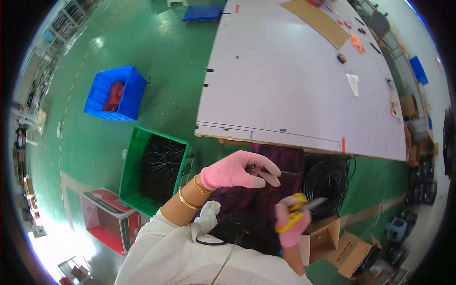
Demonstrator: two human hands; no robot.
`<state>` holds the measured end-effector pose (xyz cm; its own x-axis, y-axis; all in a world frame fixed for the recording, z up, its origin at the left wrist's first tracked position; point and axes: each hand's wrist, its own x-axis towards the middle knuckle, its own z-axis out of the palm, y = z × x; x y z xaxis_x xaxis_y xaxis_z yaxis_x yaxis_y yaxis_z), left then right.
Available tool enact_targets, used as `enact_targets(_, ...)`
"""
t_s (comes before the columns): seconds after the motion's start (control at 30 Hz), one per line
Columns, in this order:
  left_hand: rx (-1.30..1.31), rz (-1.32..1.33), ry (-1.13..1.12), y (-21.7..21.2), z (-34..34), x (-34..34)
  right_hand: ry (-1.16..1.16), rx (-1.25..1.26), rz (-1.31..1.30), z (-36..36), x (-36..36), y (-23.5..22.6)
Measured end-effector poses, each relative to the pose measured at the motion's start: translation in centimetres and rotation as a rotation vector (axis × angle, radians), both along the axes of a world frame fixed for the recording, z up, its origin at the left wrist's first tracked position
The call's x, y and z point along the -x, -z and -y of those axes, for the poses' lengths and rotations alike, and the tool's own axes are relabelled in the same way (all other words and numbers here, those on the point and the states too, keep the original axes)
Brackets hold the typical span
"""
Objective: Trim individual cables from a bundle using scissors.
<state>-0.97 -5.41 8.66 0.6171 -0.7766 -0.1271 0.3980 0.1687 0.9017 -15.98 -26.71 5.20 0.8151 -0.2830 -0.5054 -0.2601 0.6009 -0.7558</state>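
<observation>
A green workshop floor (142, 42) fills the left half of the view, and a broad pale grey worktop (285, 80) runs away from the person, its near edge passing just above the hands. Most of the worktop is bare; a brown cardboard sheet (316, 21), small orange and red tools and a scrap of white cloth (353, 84) lie along its far and right edges.

The left hand (235, 171), in a pink glove with gold bangles at the wrist, is curled with thumb and fingers pinched on a short dark cable end (259, 170), held just below the worktop's near edge. The right hand (292, 221), also pink-gloved, sits lower and to the right, closed round the yellow handles of cutters (304, 205) whose grey jaws point up and right, apart from the cable end. Between the hands is dark maroon clothing.

A coil of black cable (327, 183) lies on the floor just right of the hands, under the worktop's edge. To the left stand a green crate (130, 175) holding black pieces, a blue crate (116, 92) farther off, and a red box (107, 221). Open cardboard boxes (332, 242) crowd the floor at lower right. The widest free floor lies to the upper left.
</observation>
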Motion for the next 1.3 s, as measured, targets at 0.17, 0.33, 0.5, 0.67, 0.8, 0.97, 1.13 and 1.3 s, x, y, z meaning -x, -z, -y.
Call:
enact_targets(0.17, 0.023, -0.016, 0.024, -0.2, -1.5, 0.8, -0.417, 1.107, 0.305, 0.5, -6.6, -2.2)
enact_targets(0.33, -0.208, 0.039, -0.207, -2.5, -7.1, 2.0, -0.669, 1.299, 0.467, 0.8, -8.9, -2.2)
enact_targets(0.5, -1.105, 0.665, -0.661, 1.6, -14.6, 3.6, -0.694, 1.432, 0.481, -0.3, -12.6, -3.7)
enact_targets(0.67, -0.713, 0.768, -0.828, 0.7, -9.9, 3.0, -0.868, 1.44, 0.524, -5.4, -15.9, -5.4)
enact_targets(0.8, -0.35, 0.229, -0.758, -0.5, -5.5, 2.1, -0.918, 1.444, 0.535, -7.8, -16.0, -4.7)
enact_targets(0.97, -0.233, 0.217, -0.915, 1.7, -5.2, 1.0, -0.91, 1.281, 0.376, -7.7, -15.9, -5.1)
enact_targets(1.13, 0.014, -0.117, -0.655, 1.5, -4.4, 1.2, -0.975, 1.366, 0.313, -6.7, -15.4, -4.2)
enact_targets(1.3, 0.156, -0.005, -0.705, 3.3, -3.8, 1.4, -0.907, 1.245, 0.265, -7.3, -14.9, -4.0)
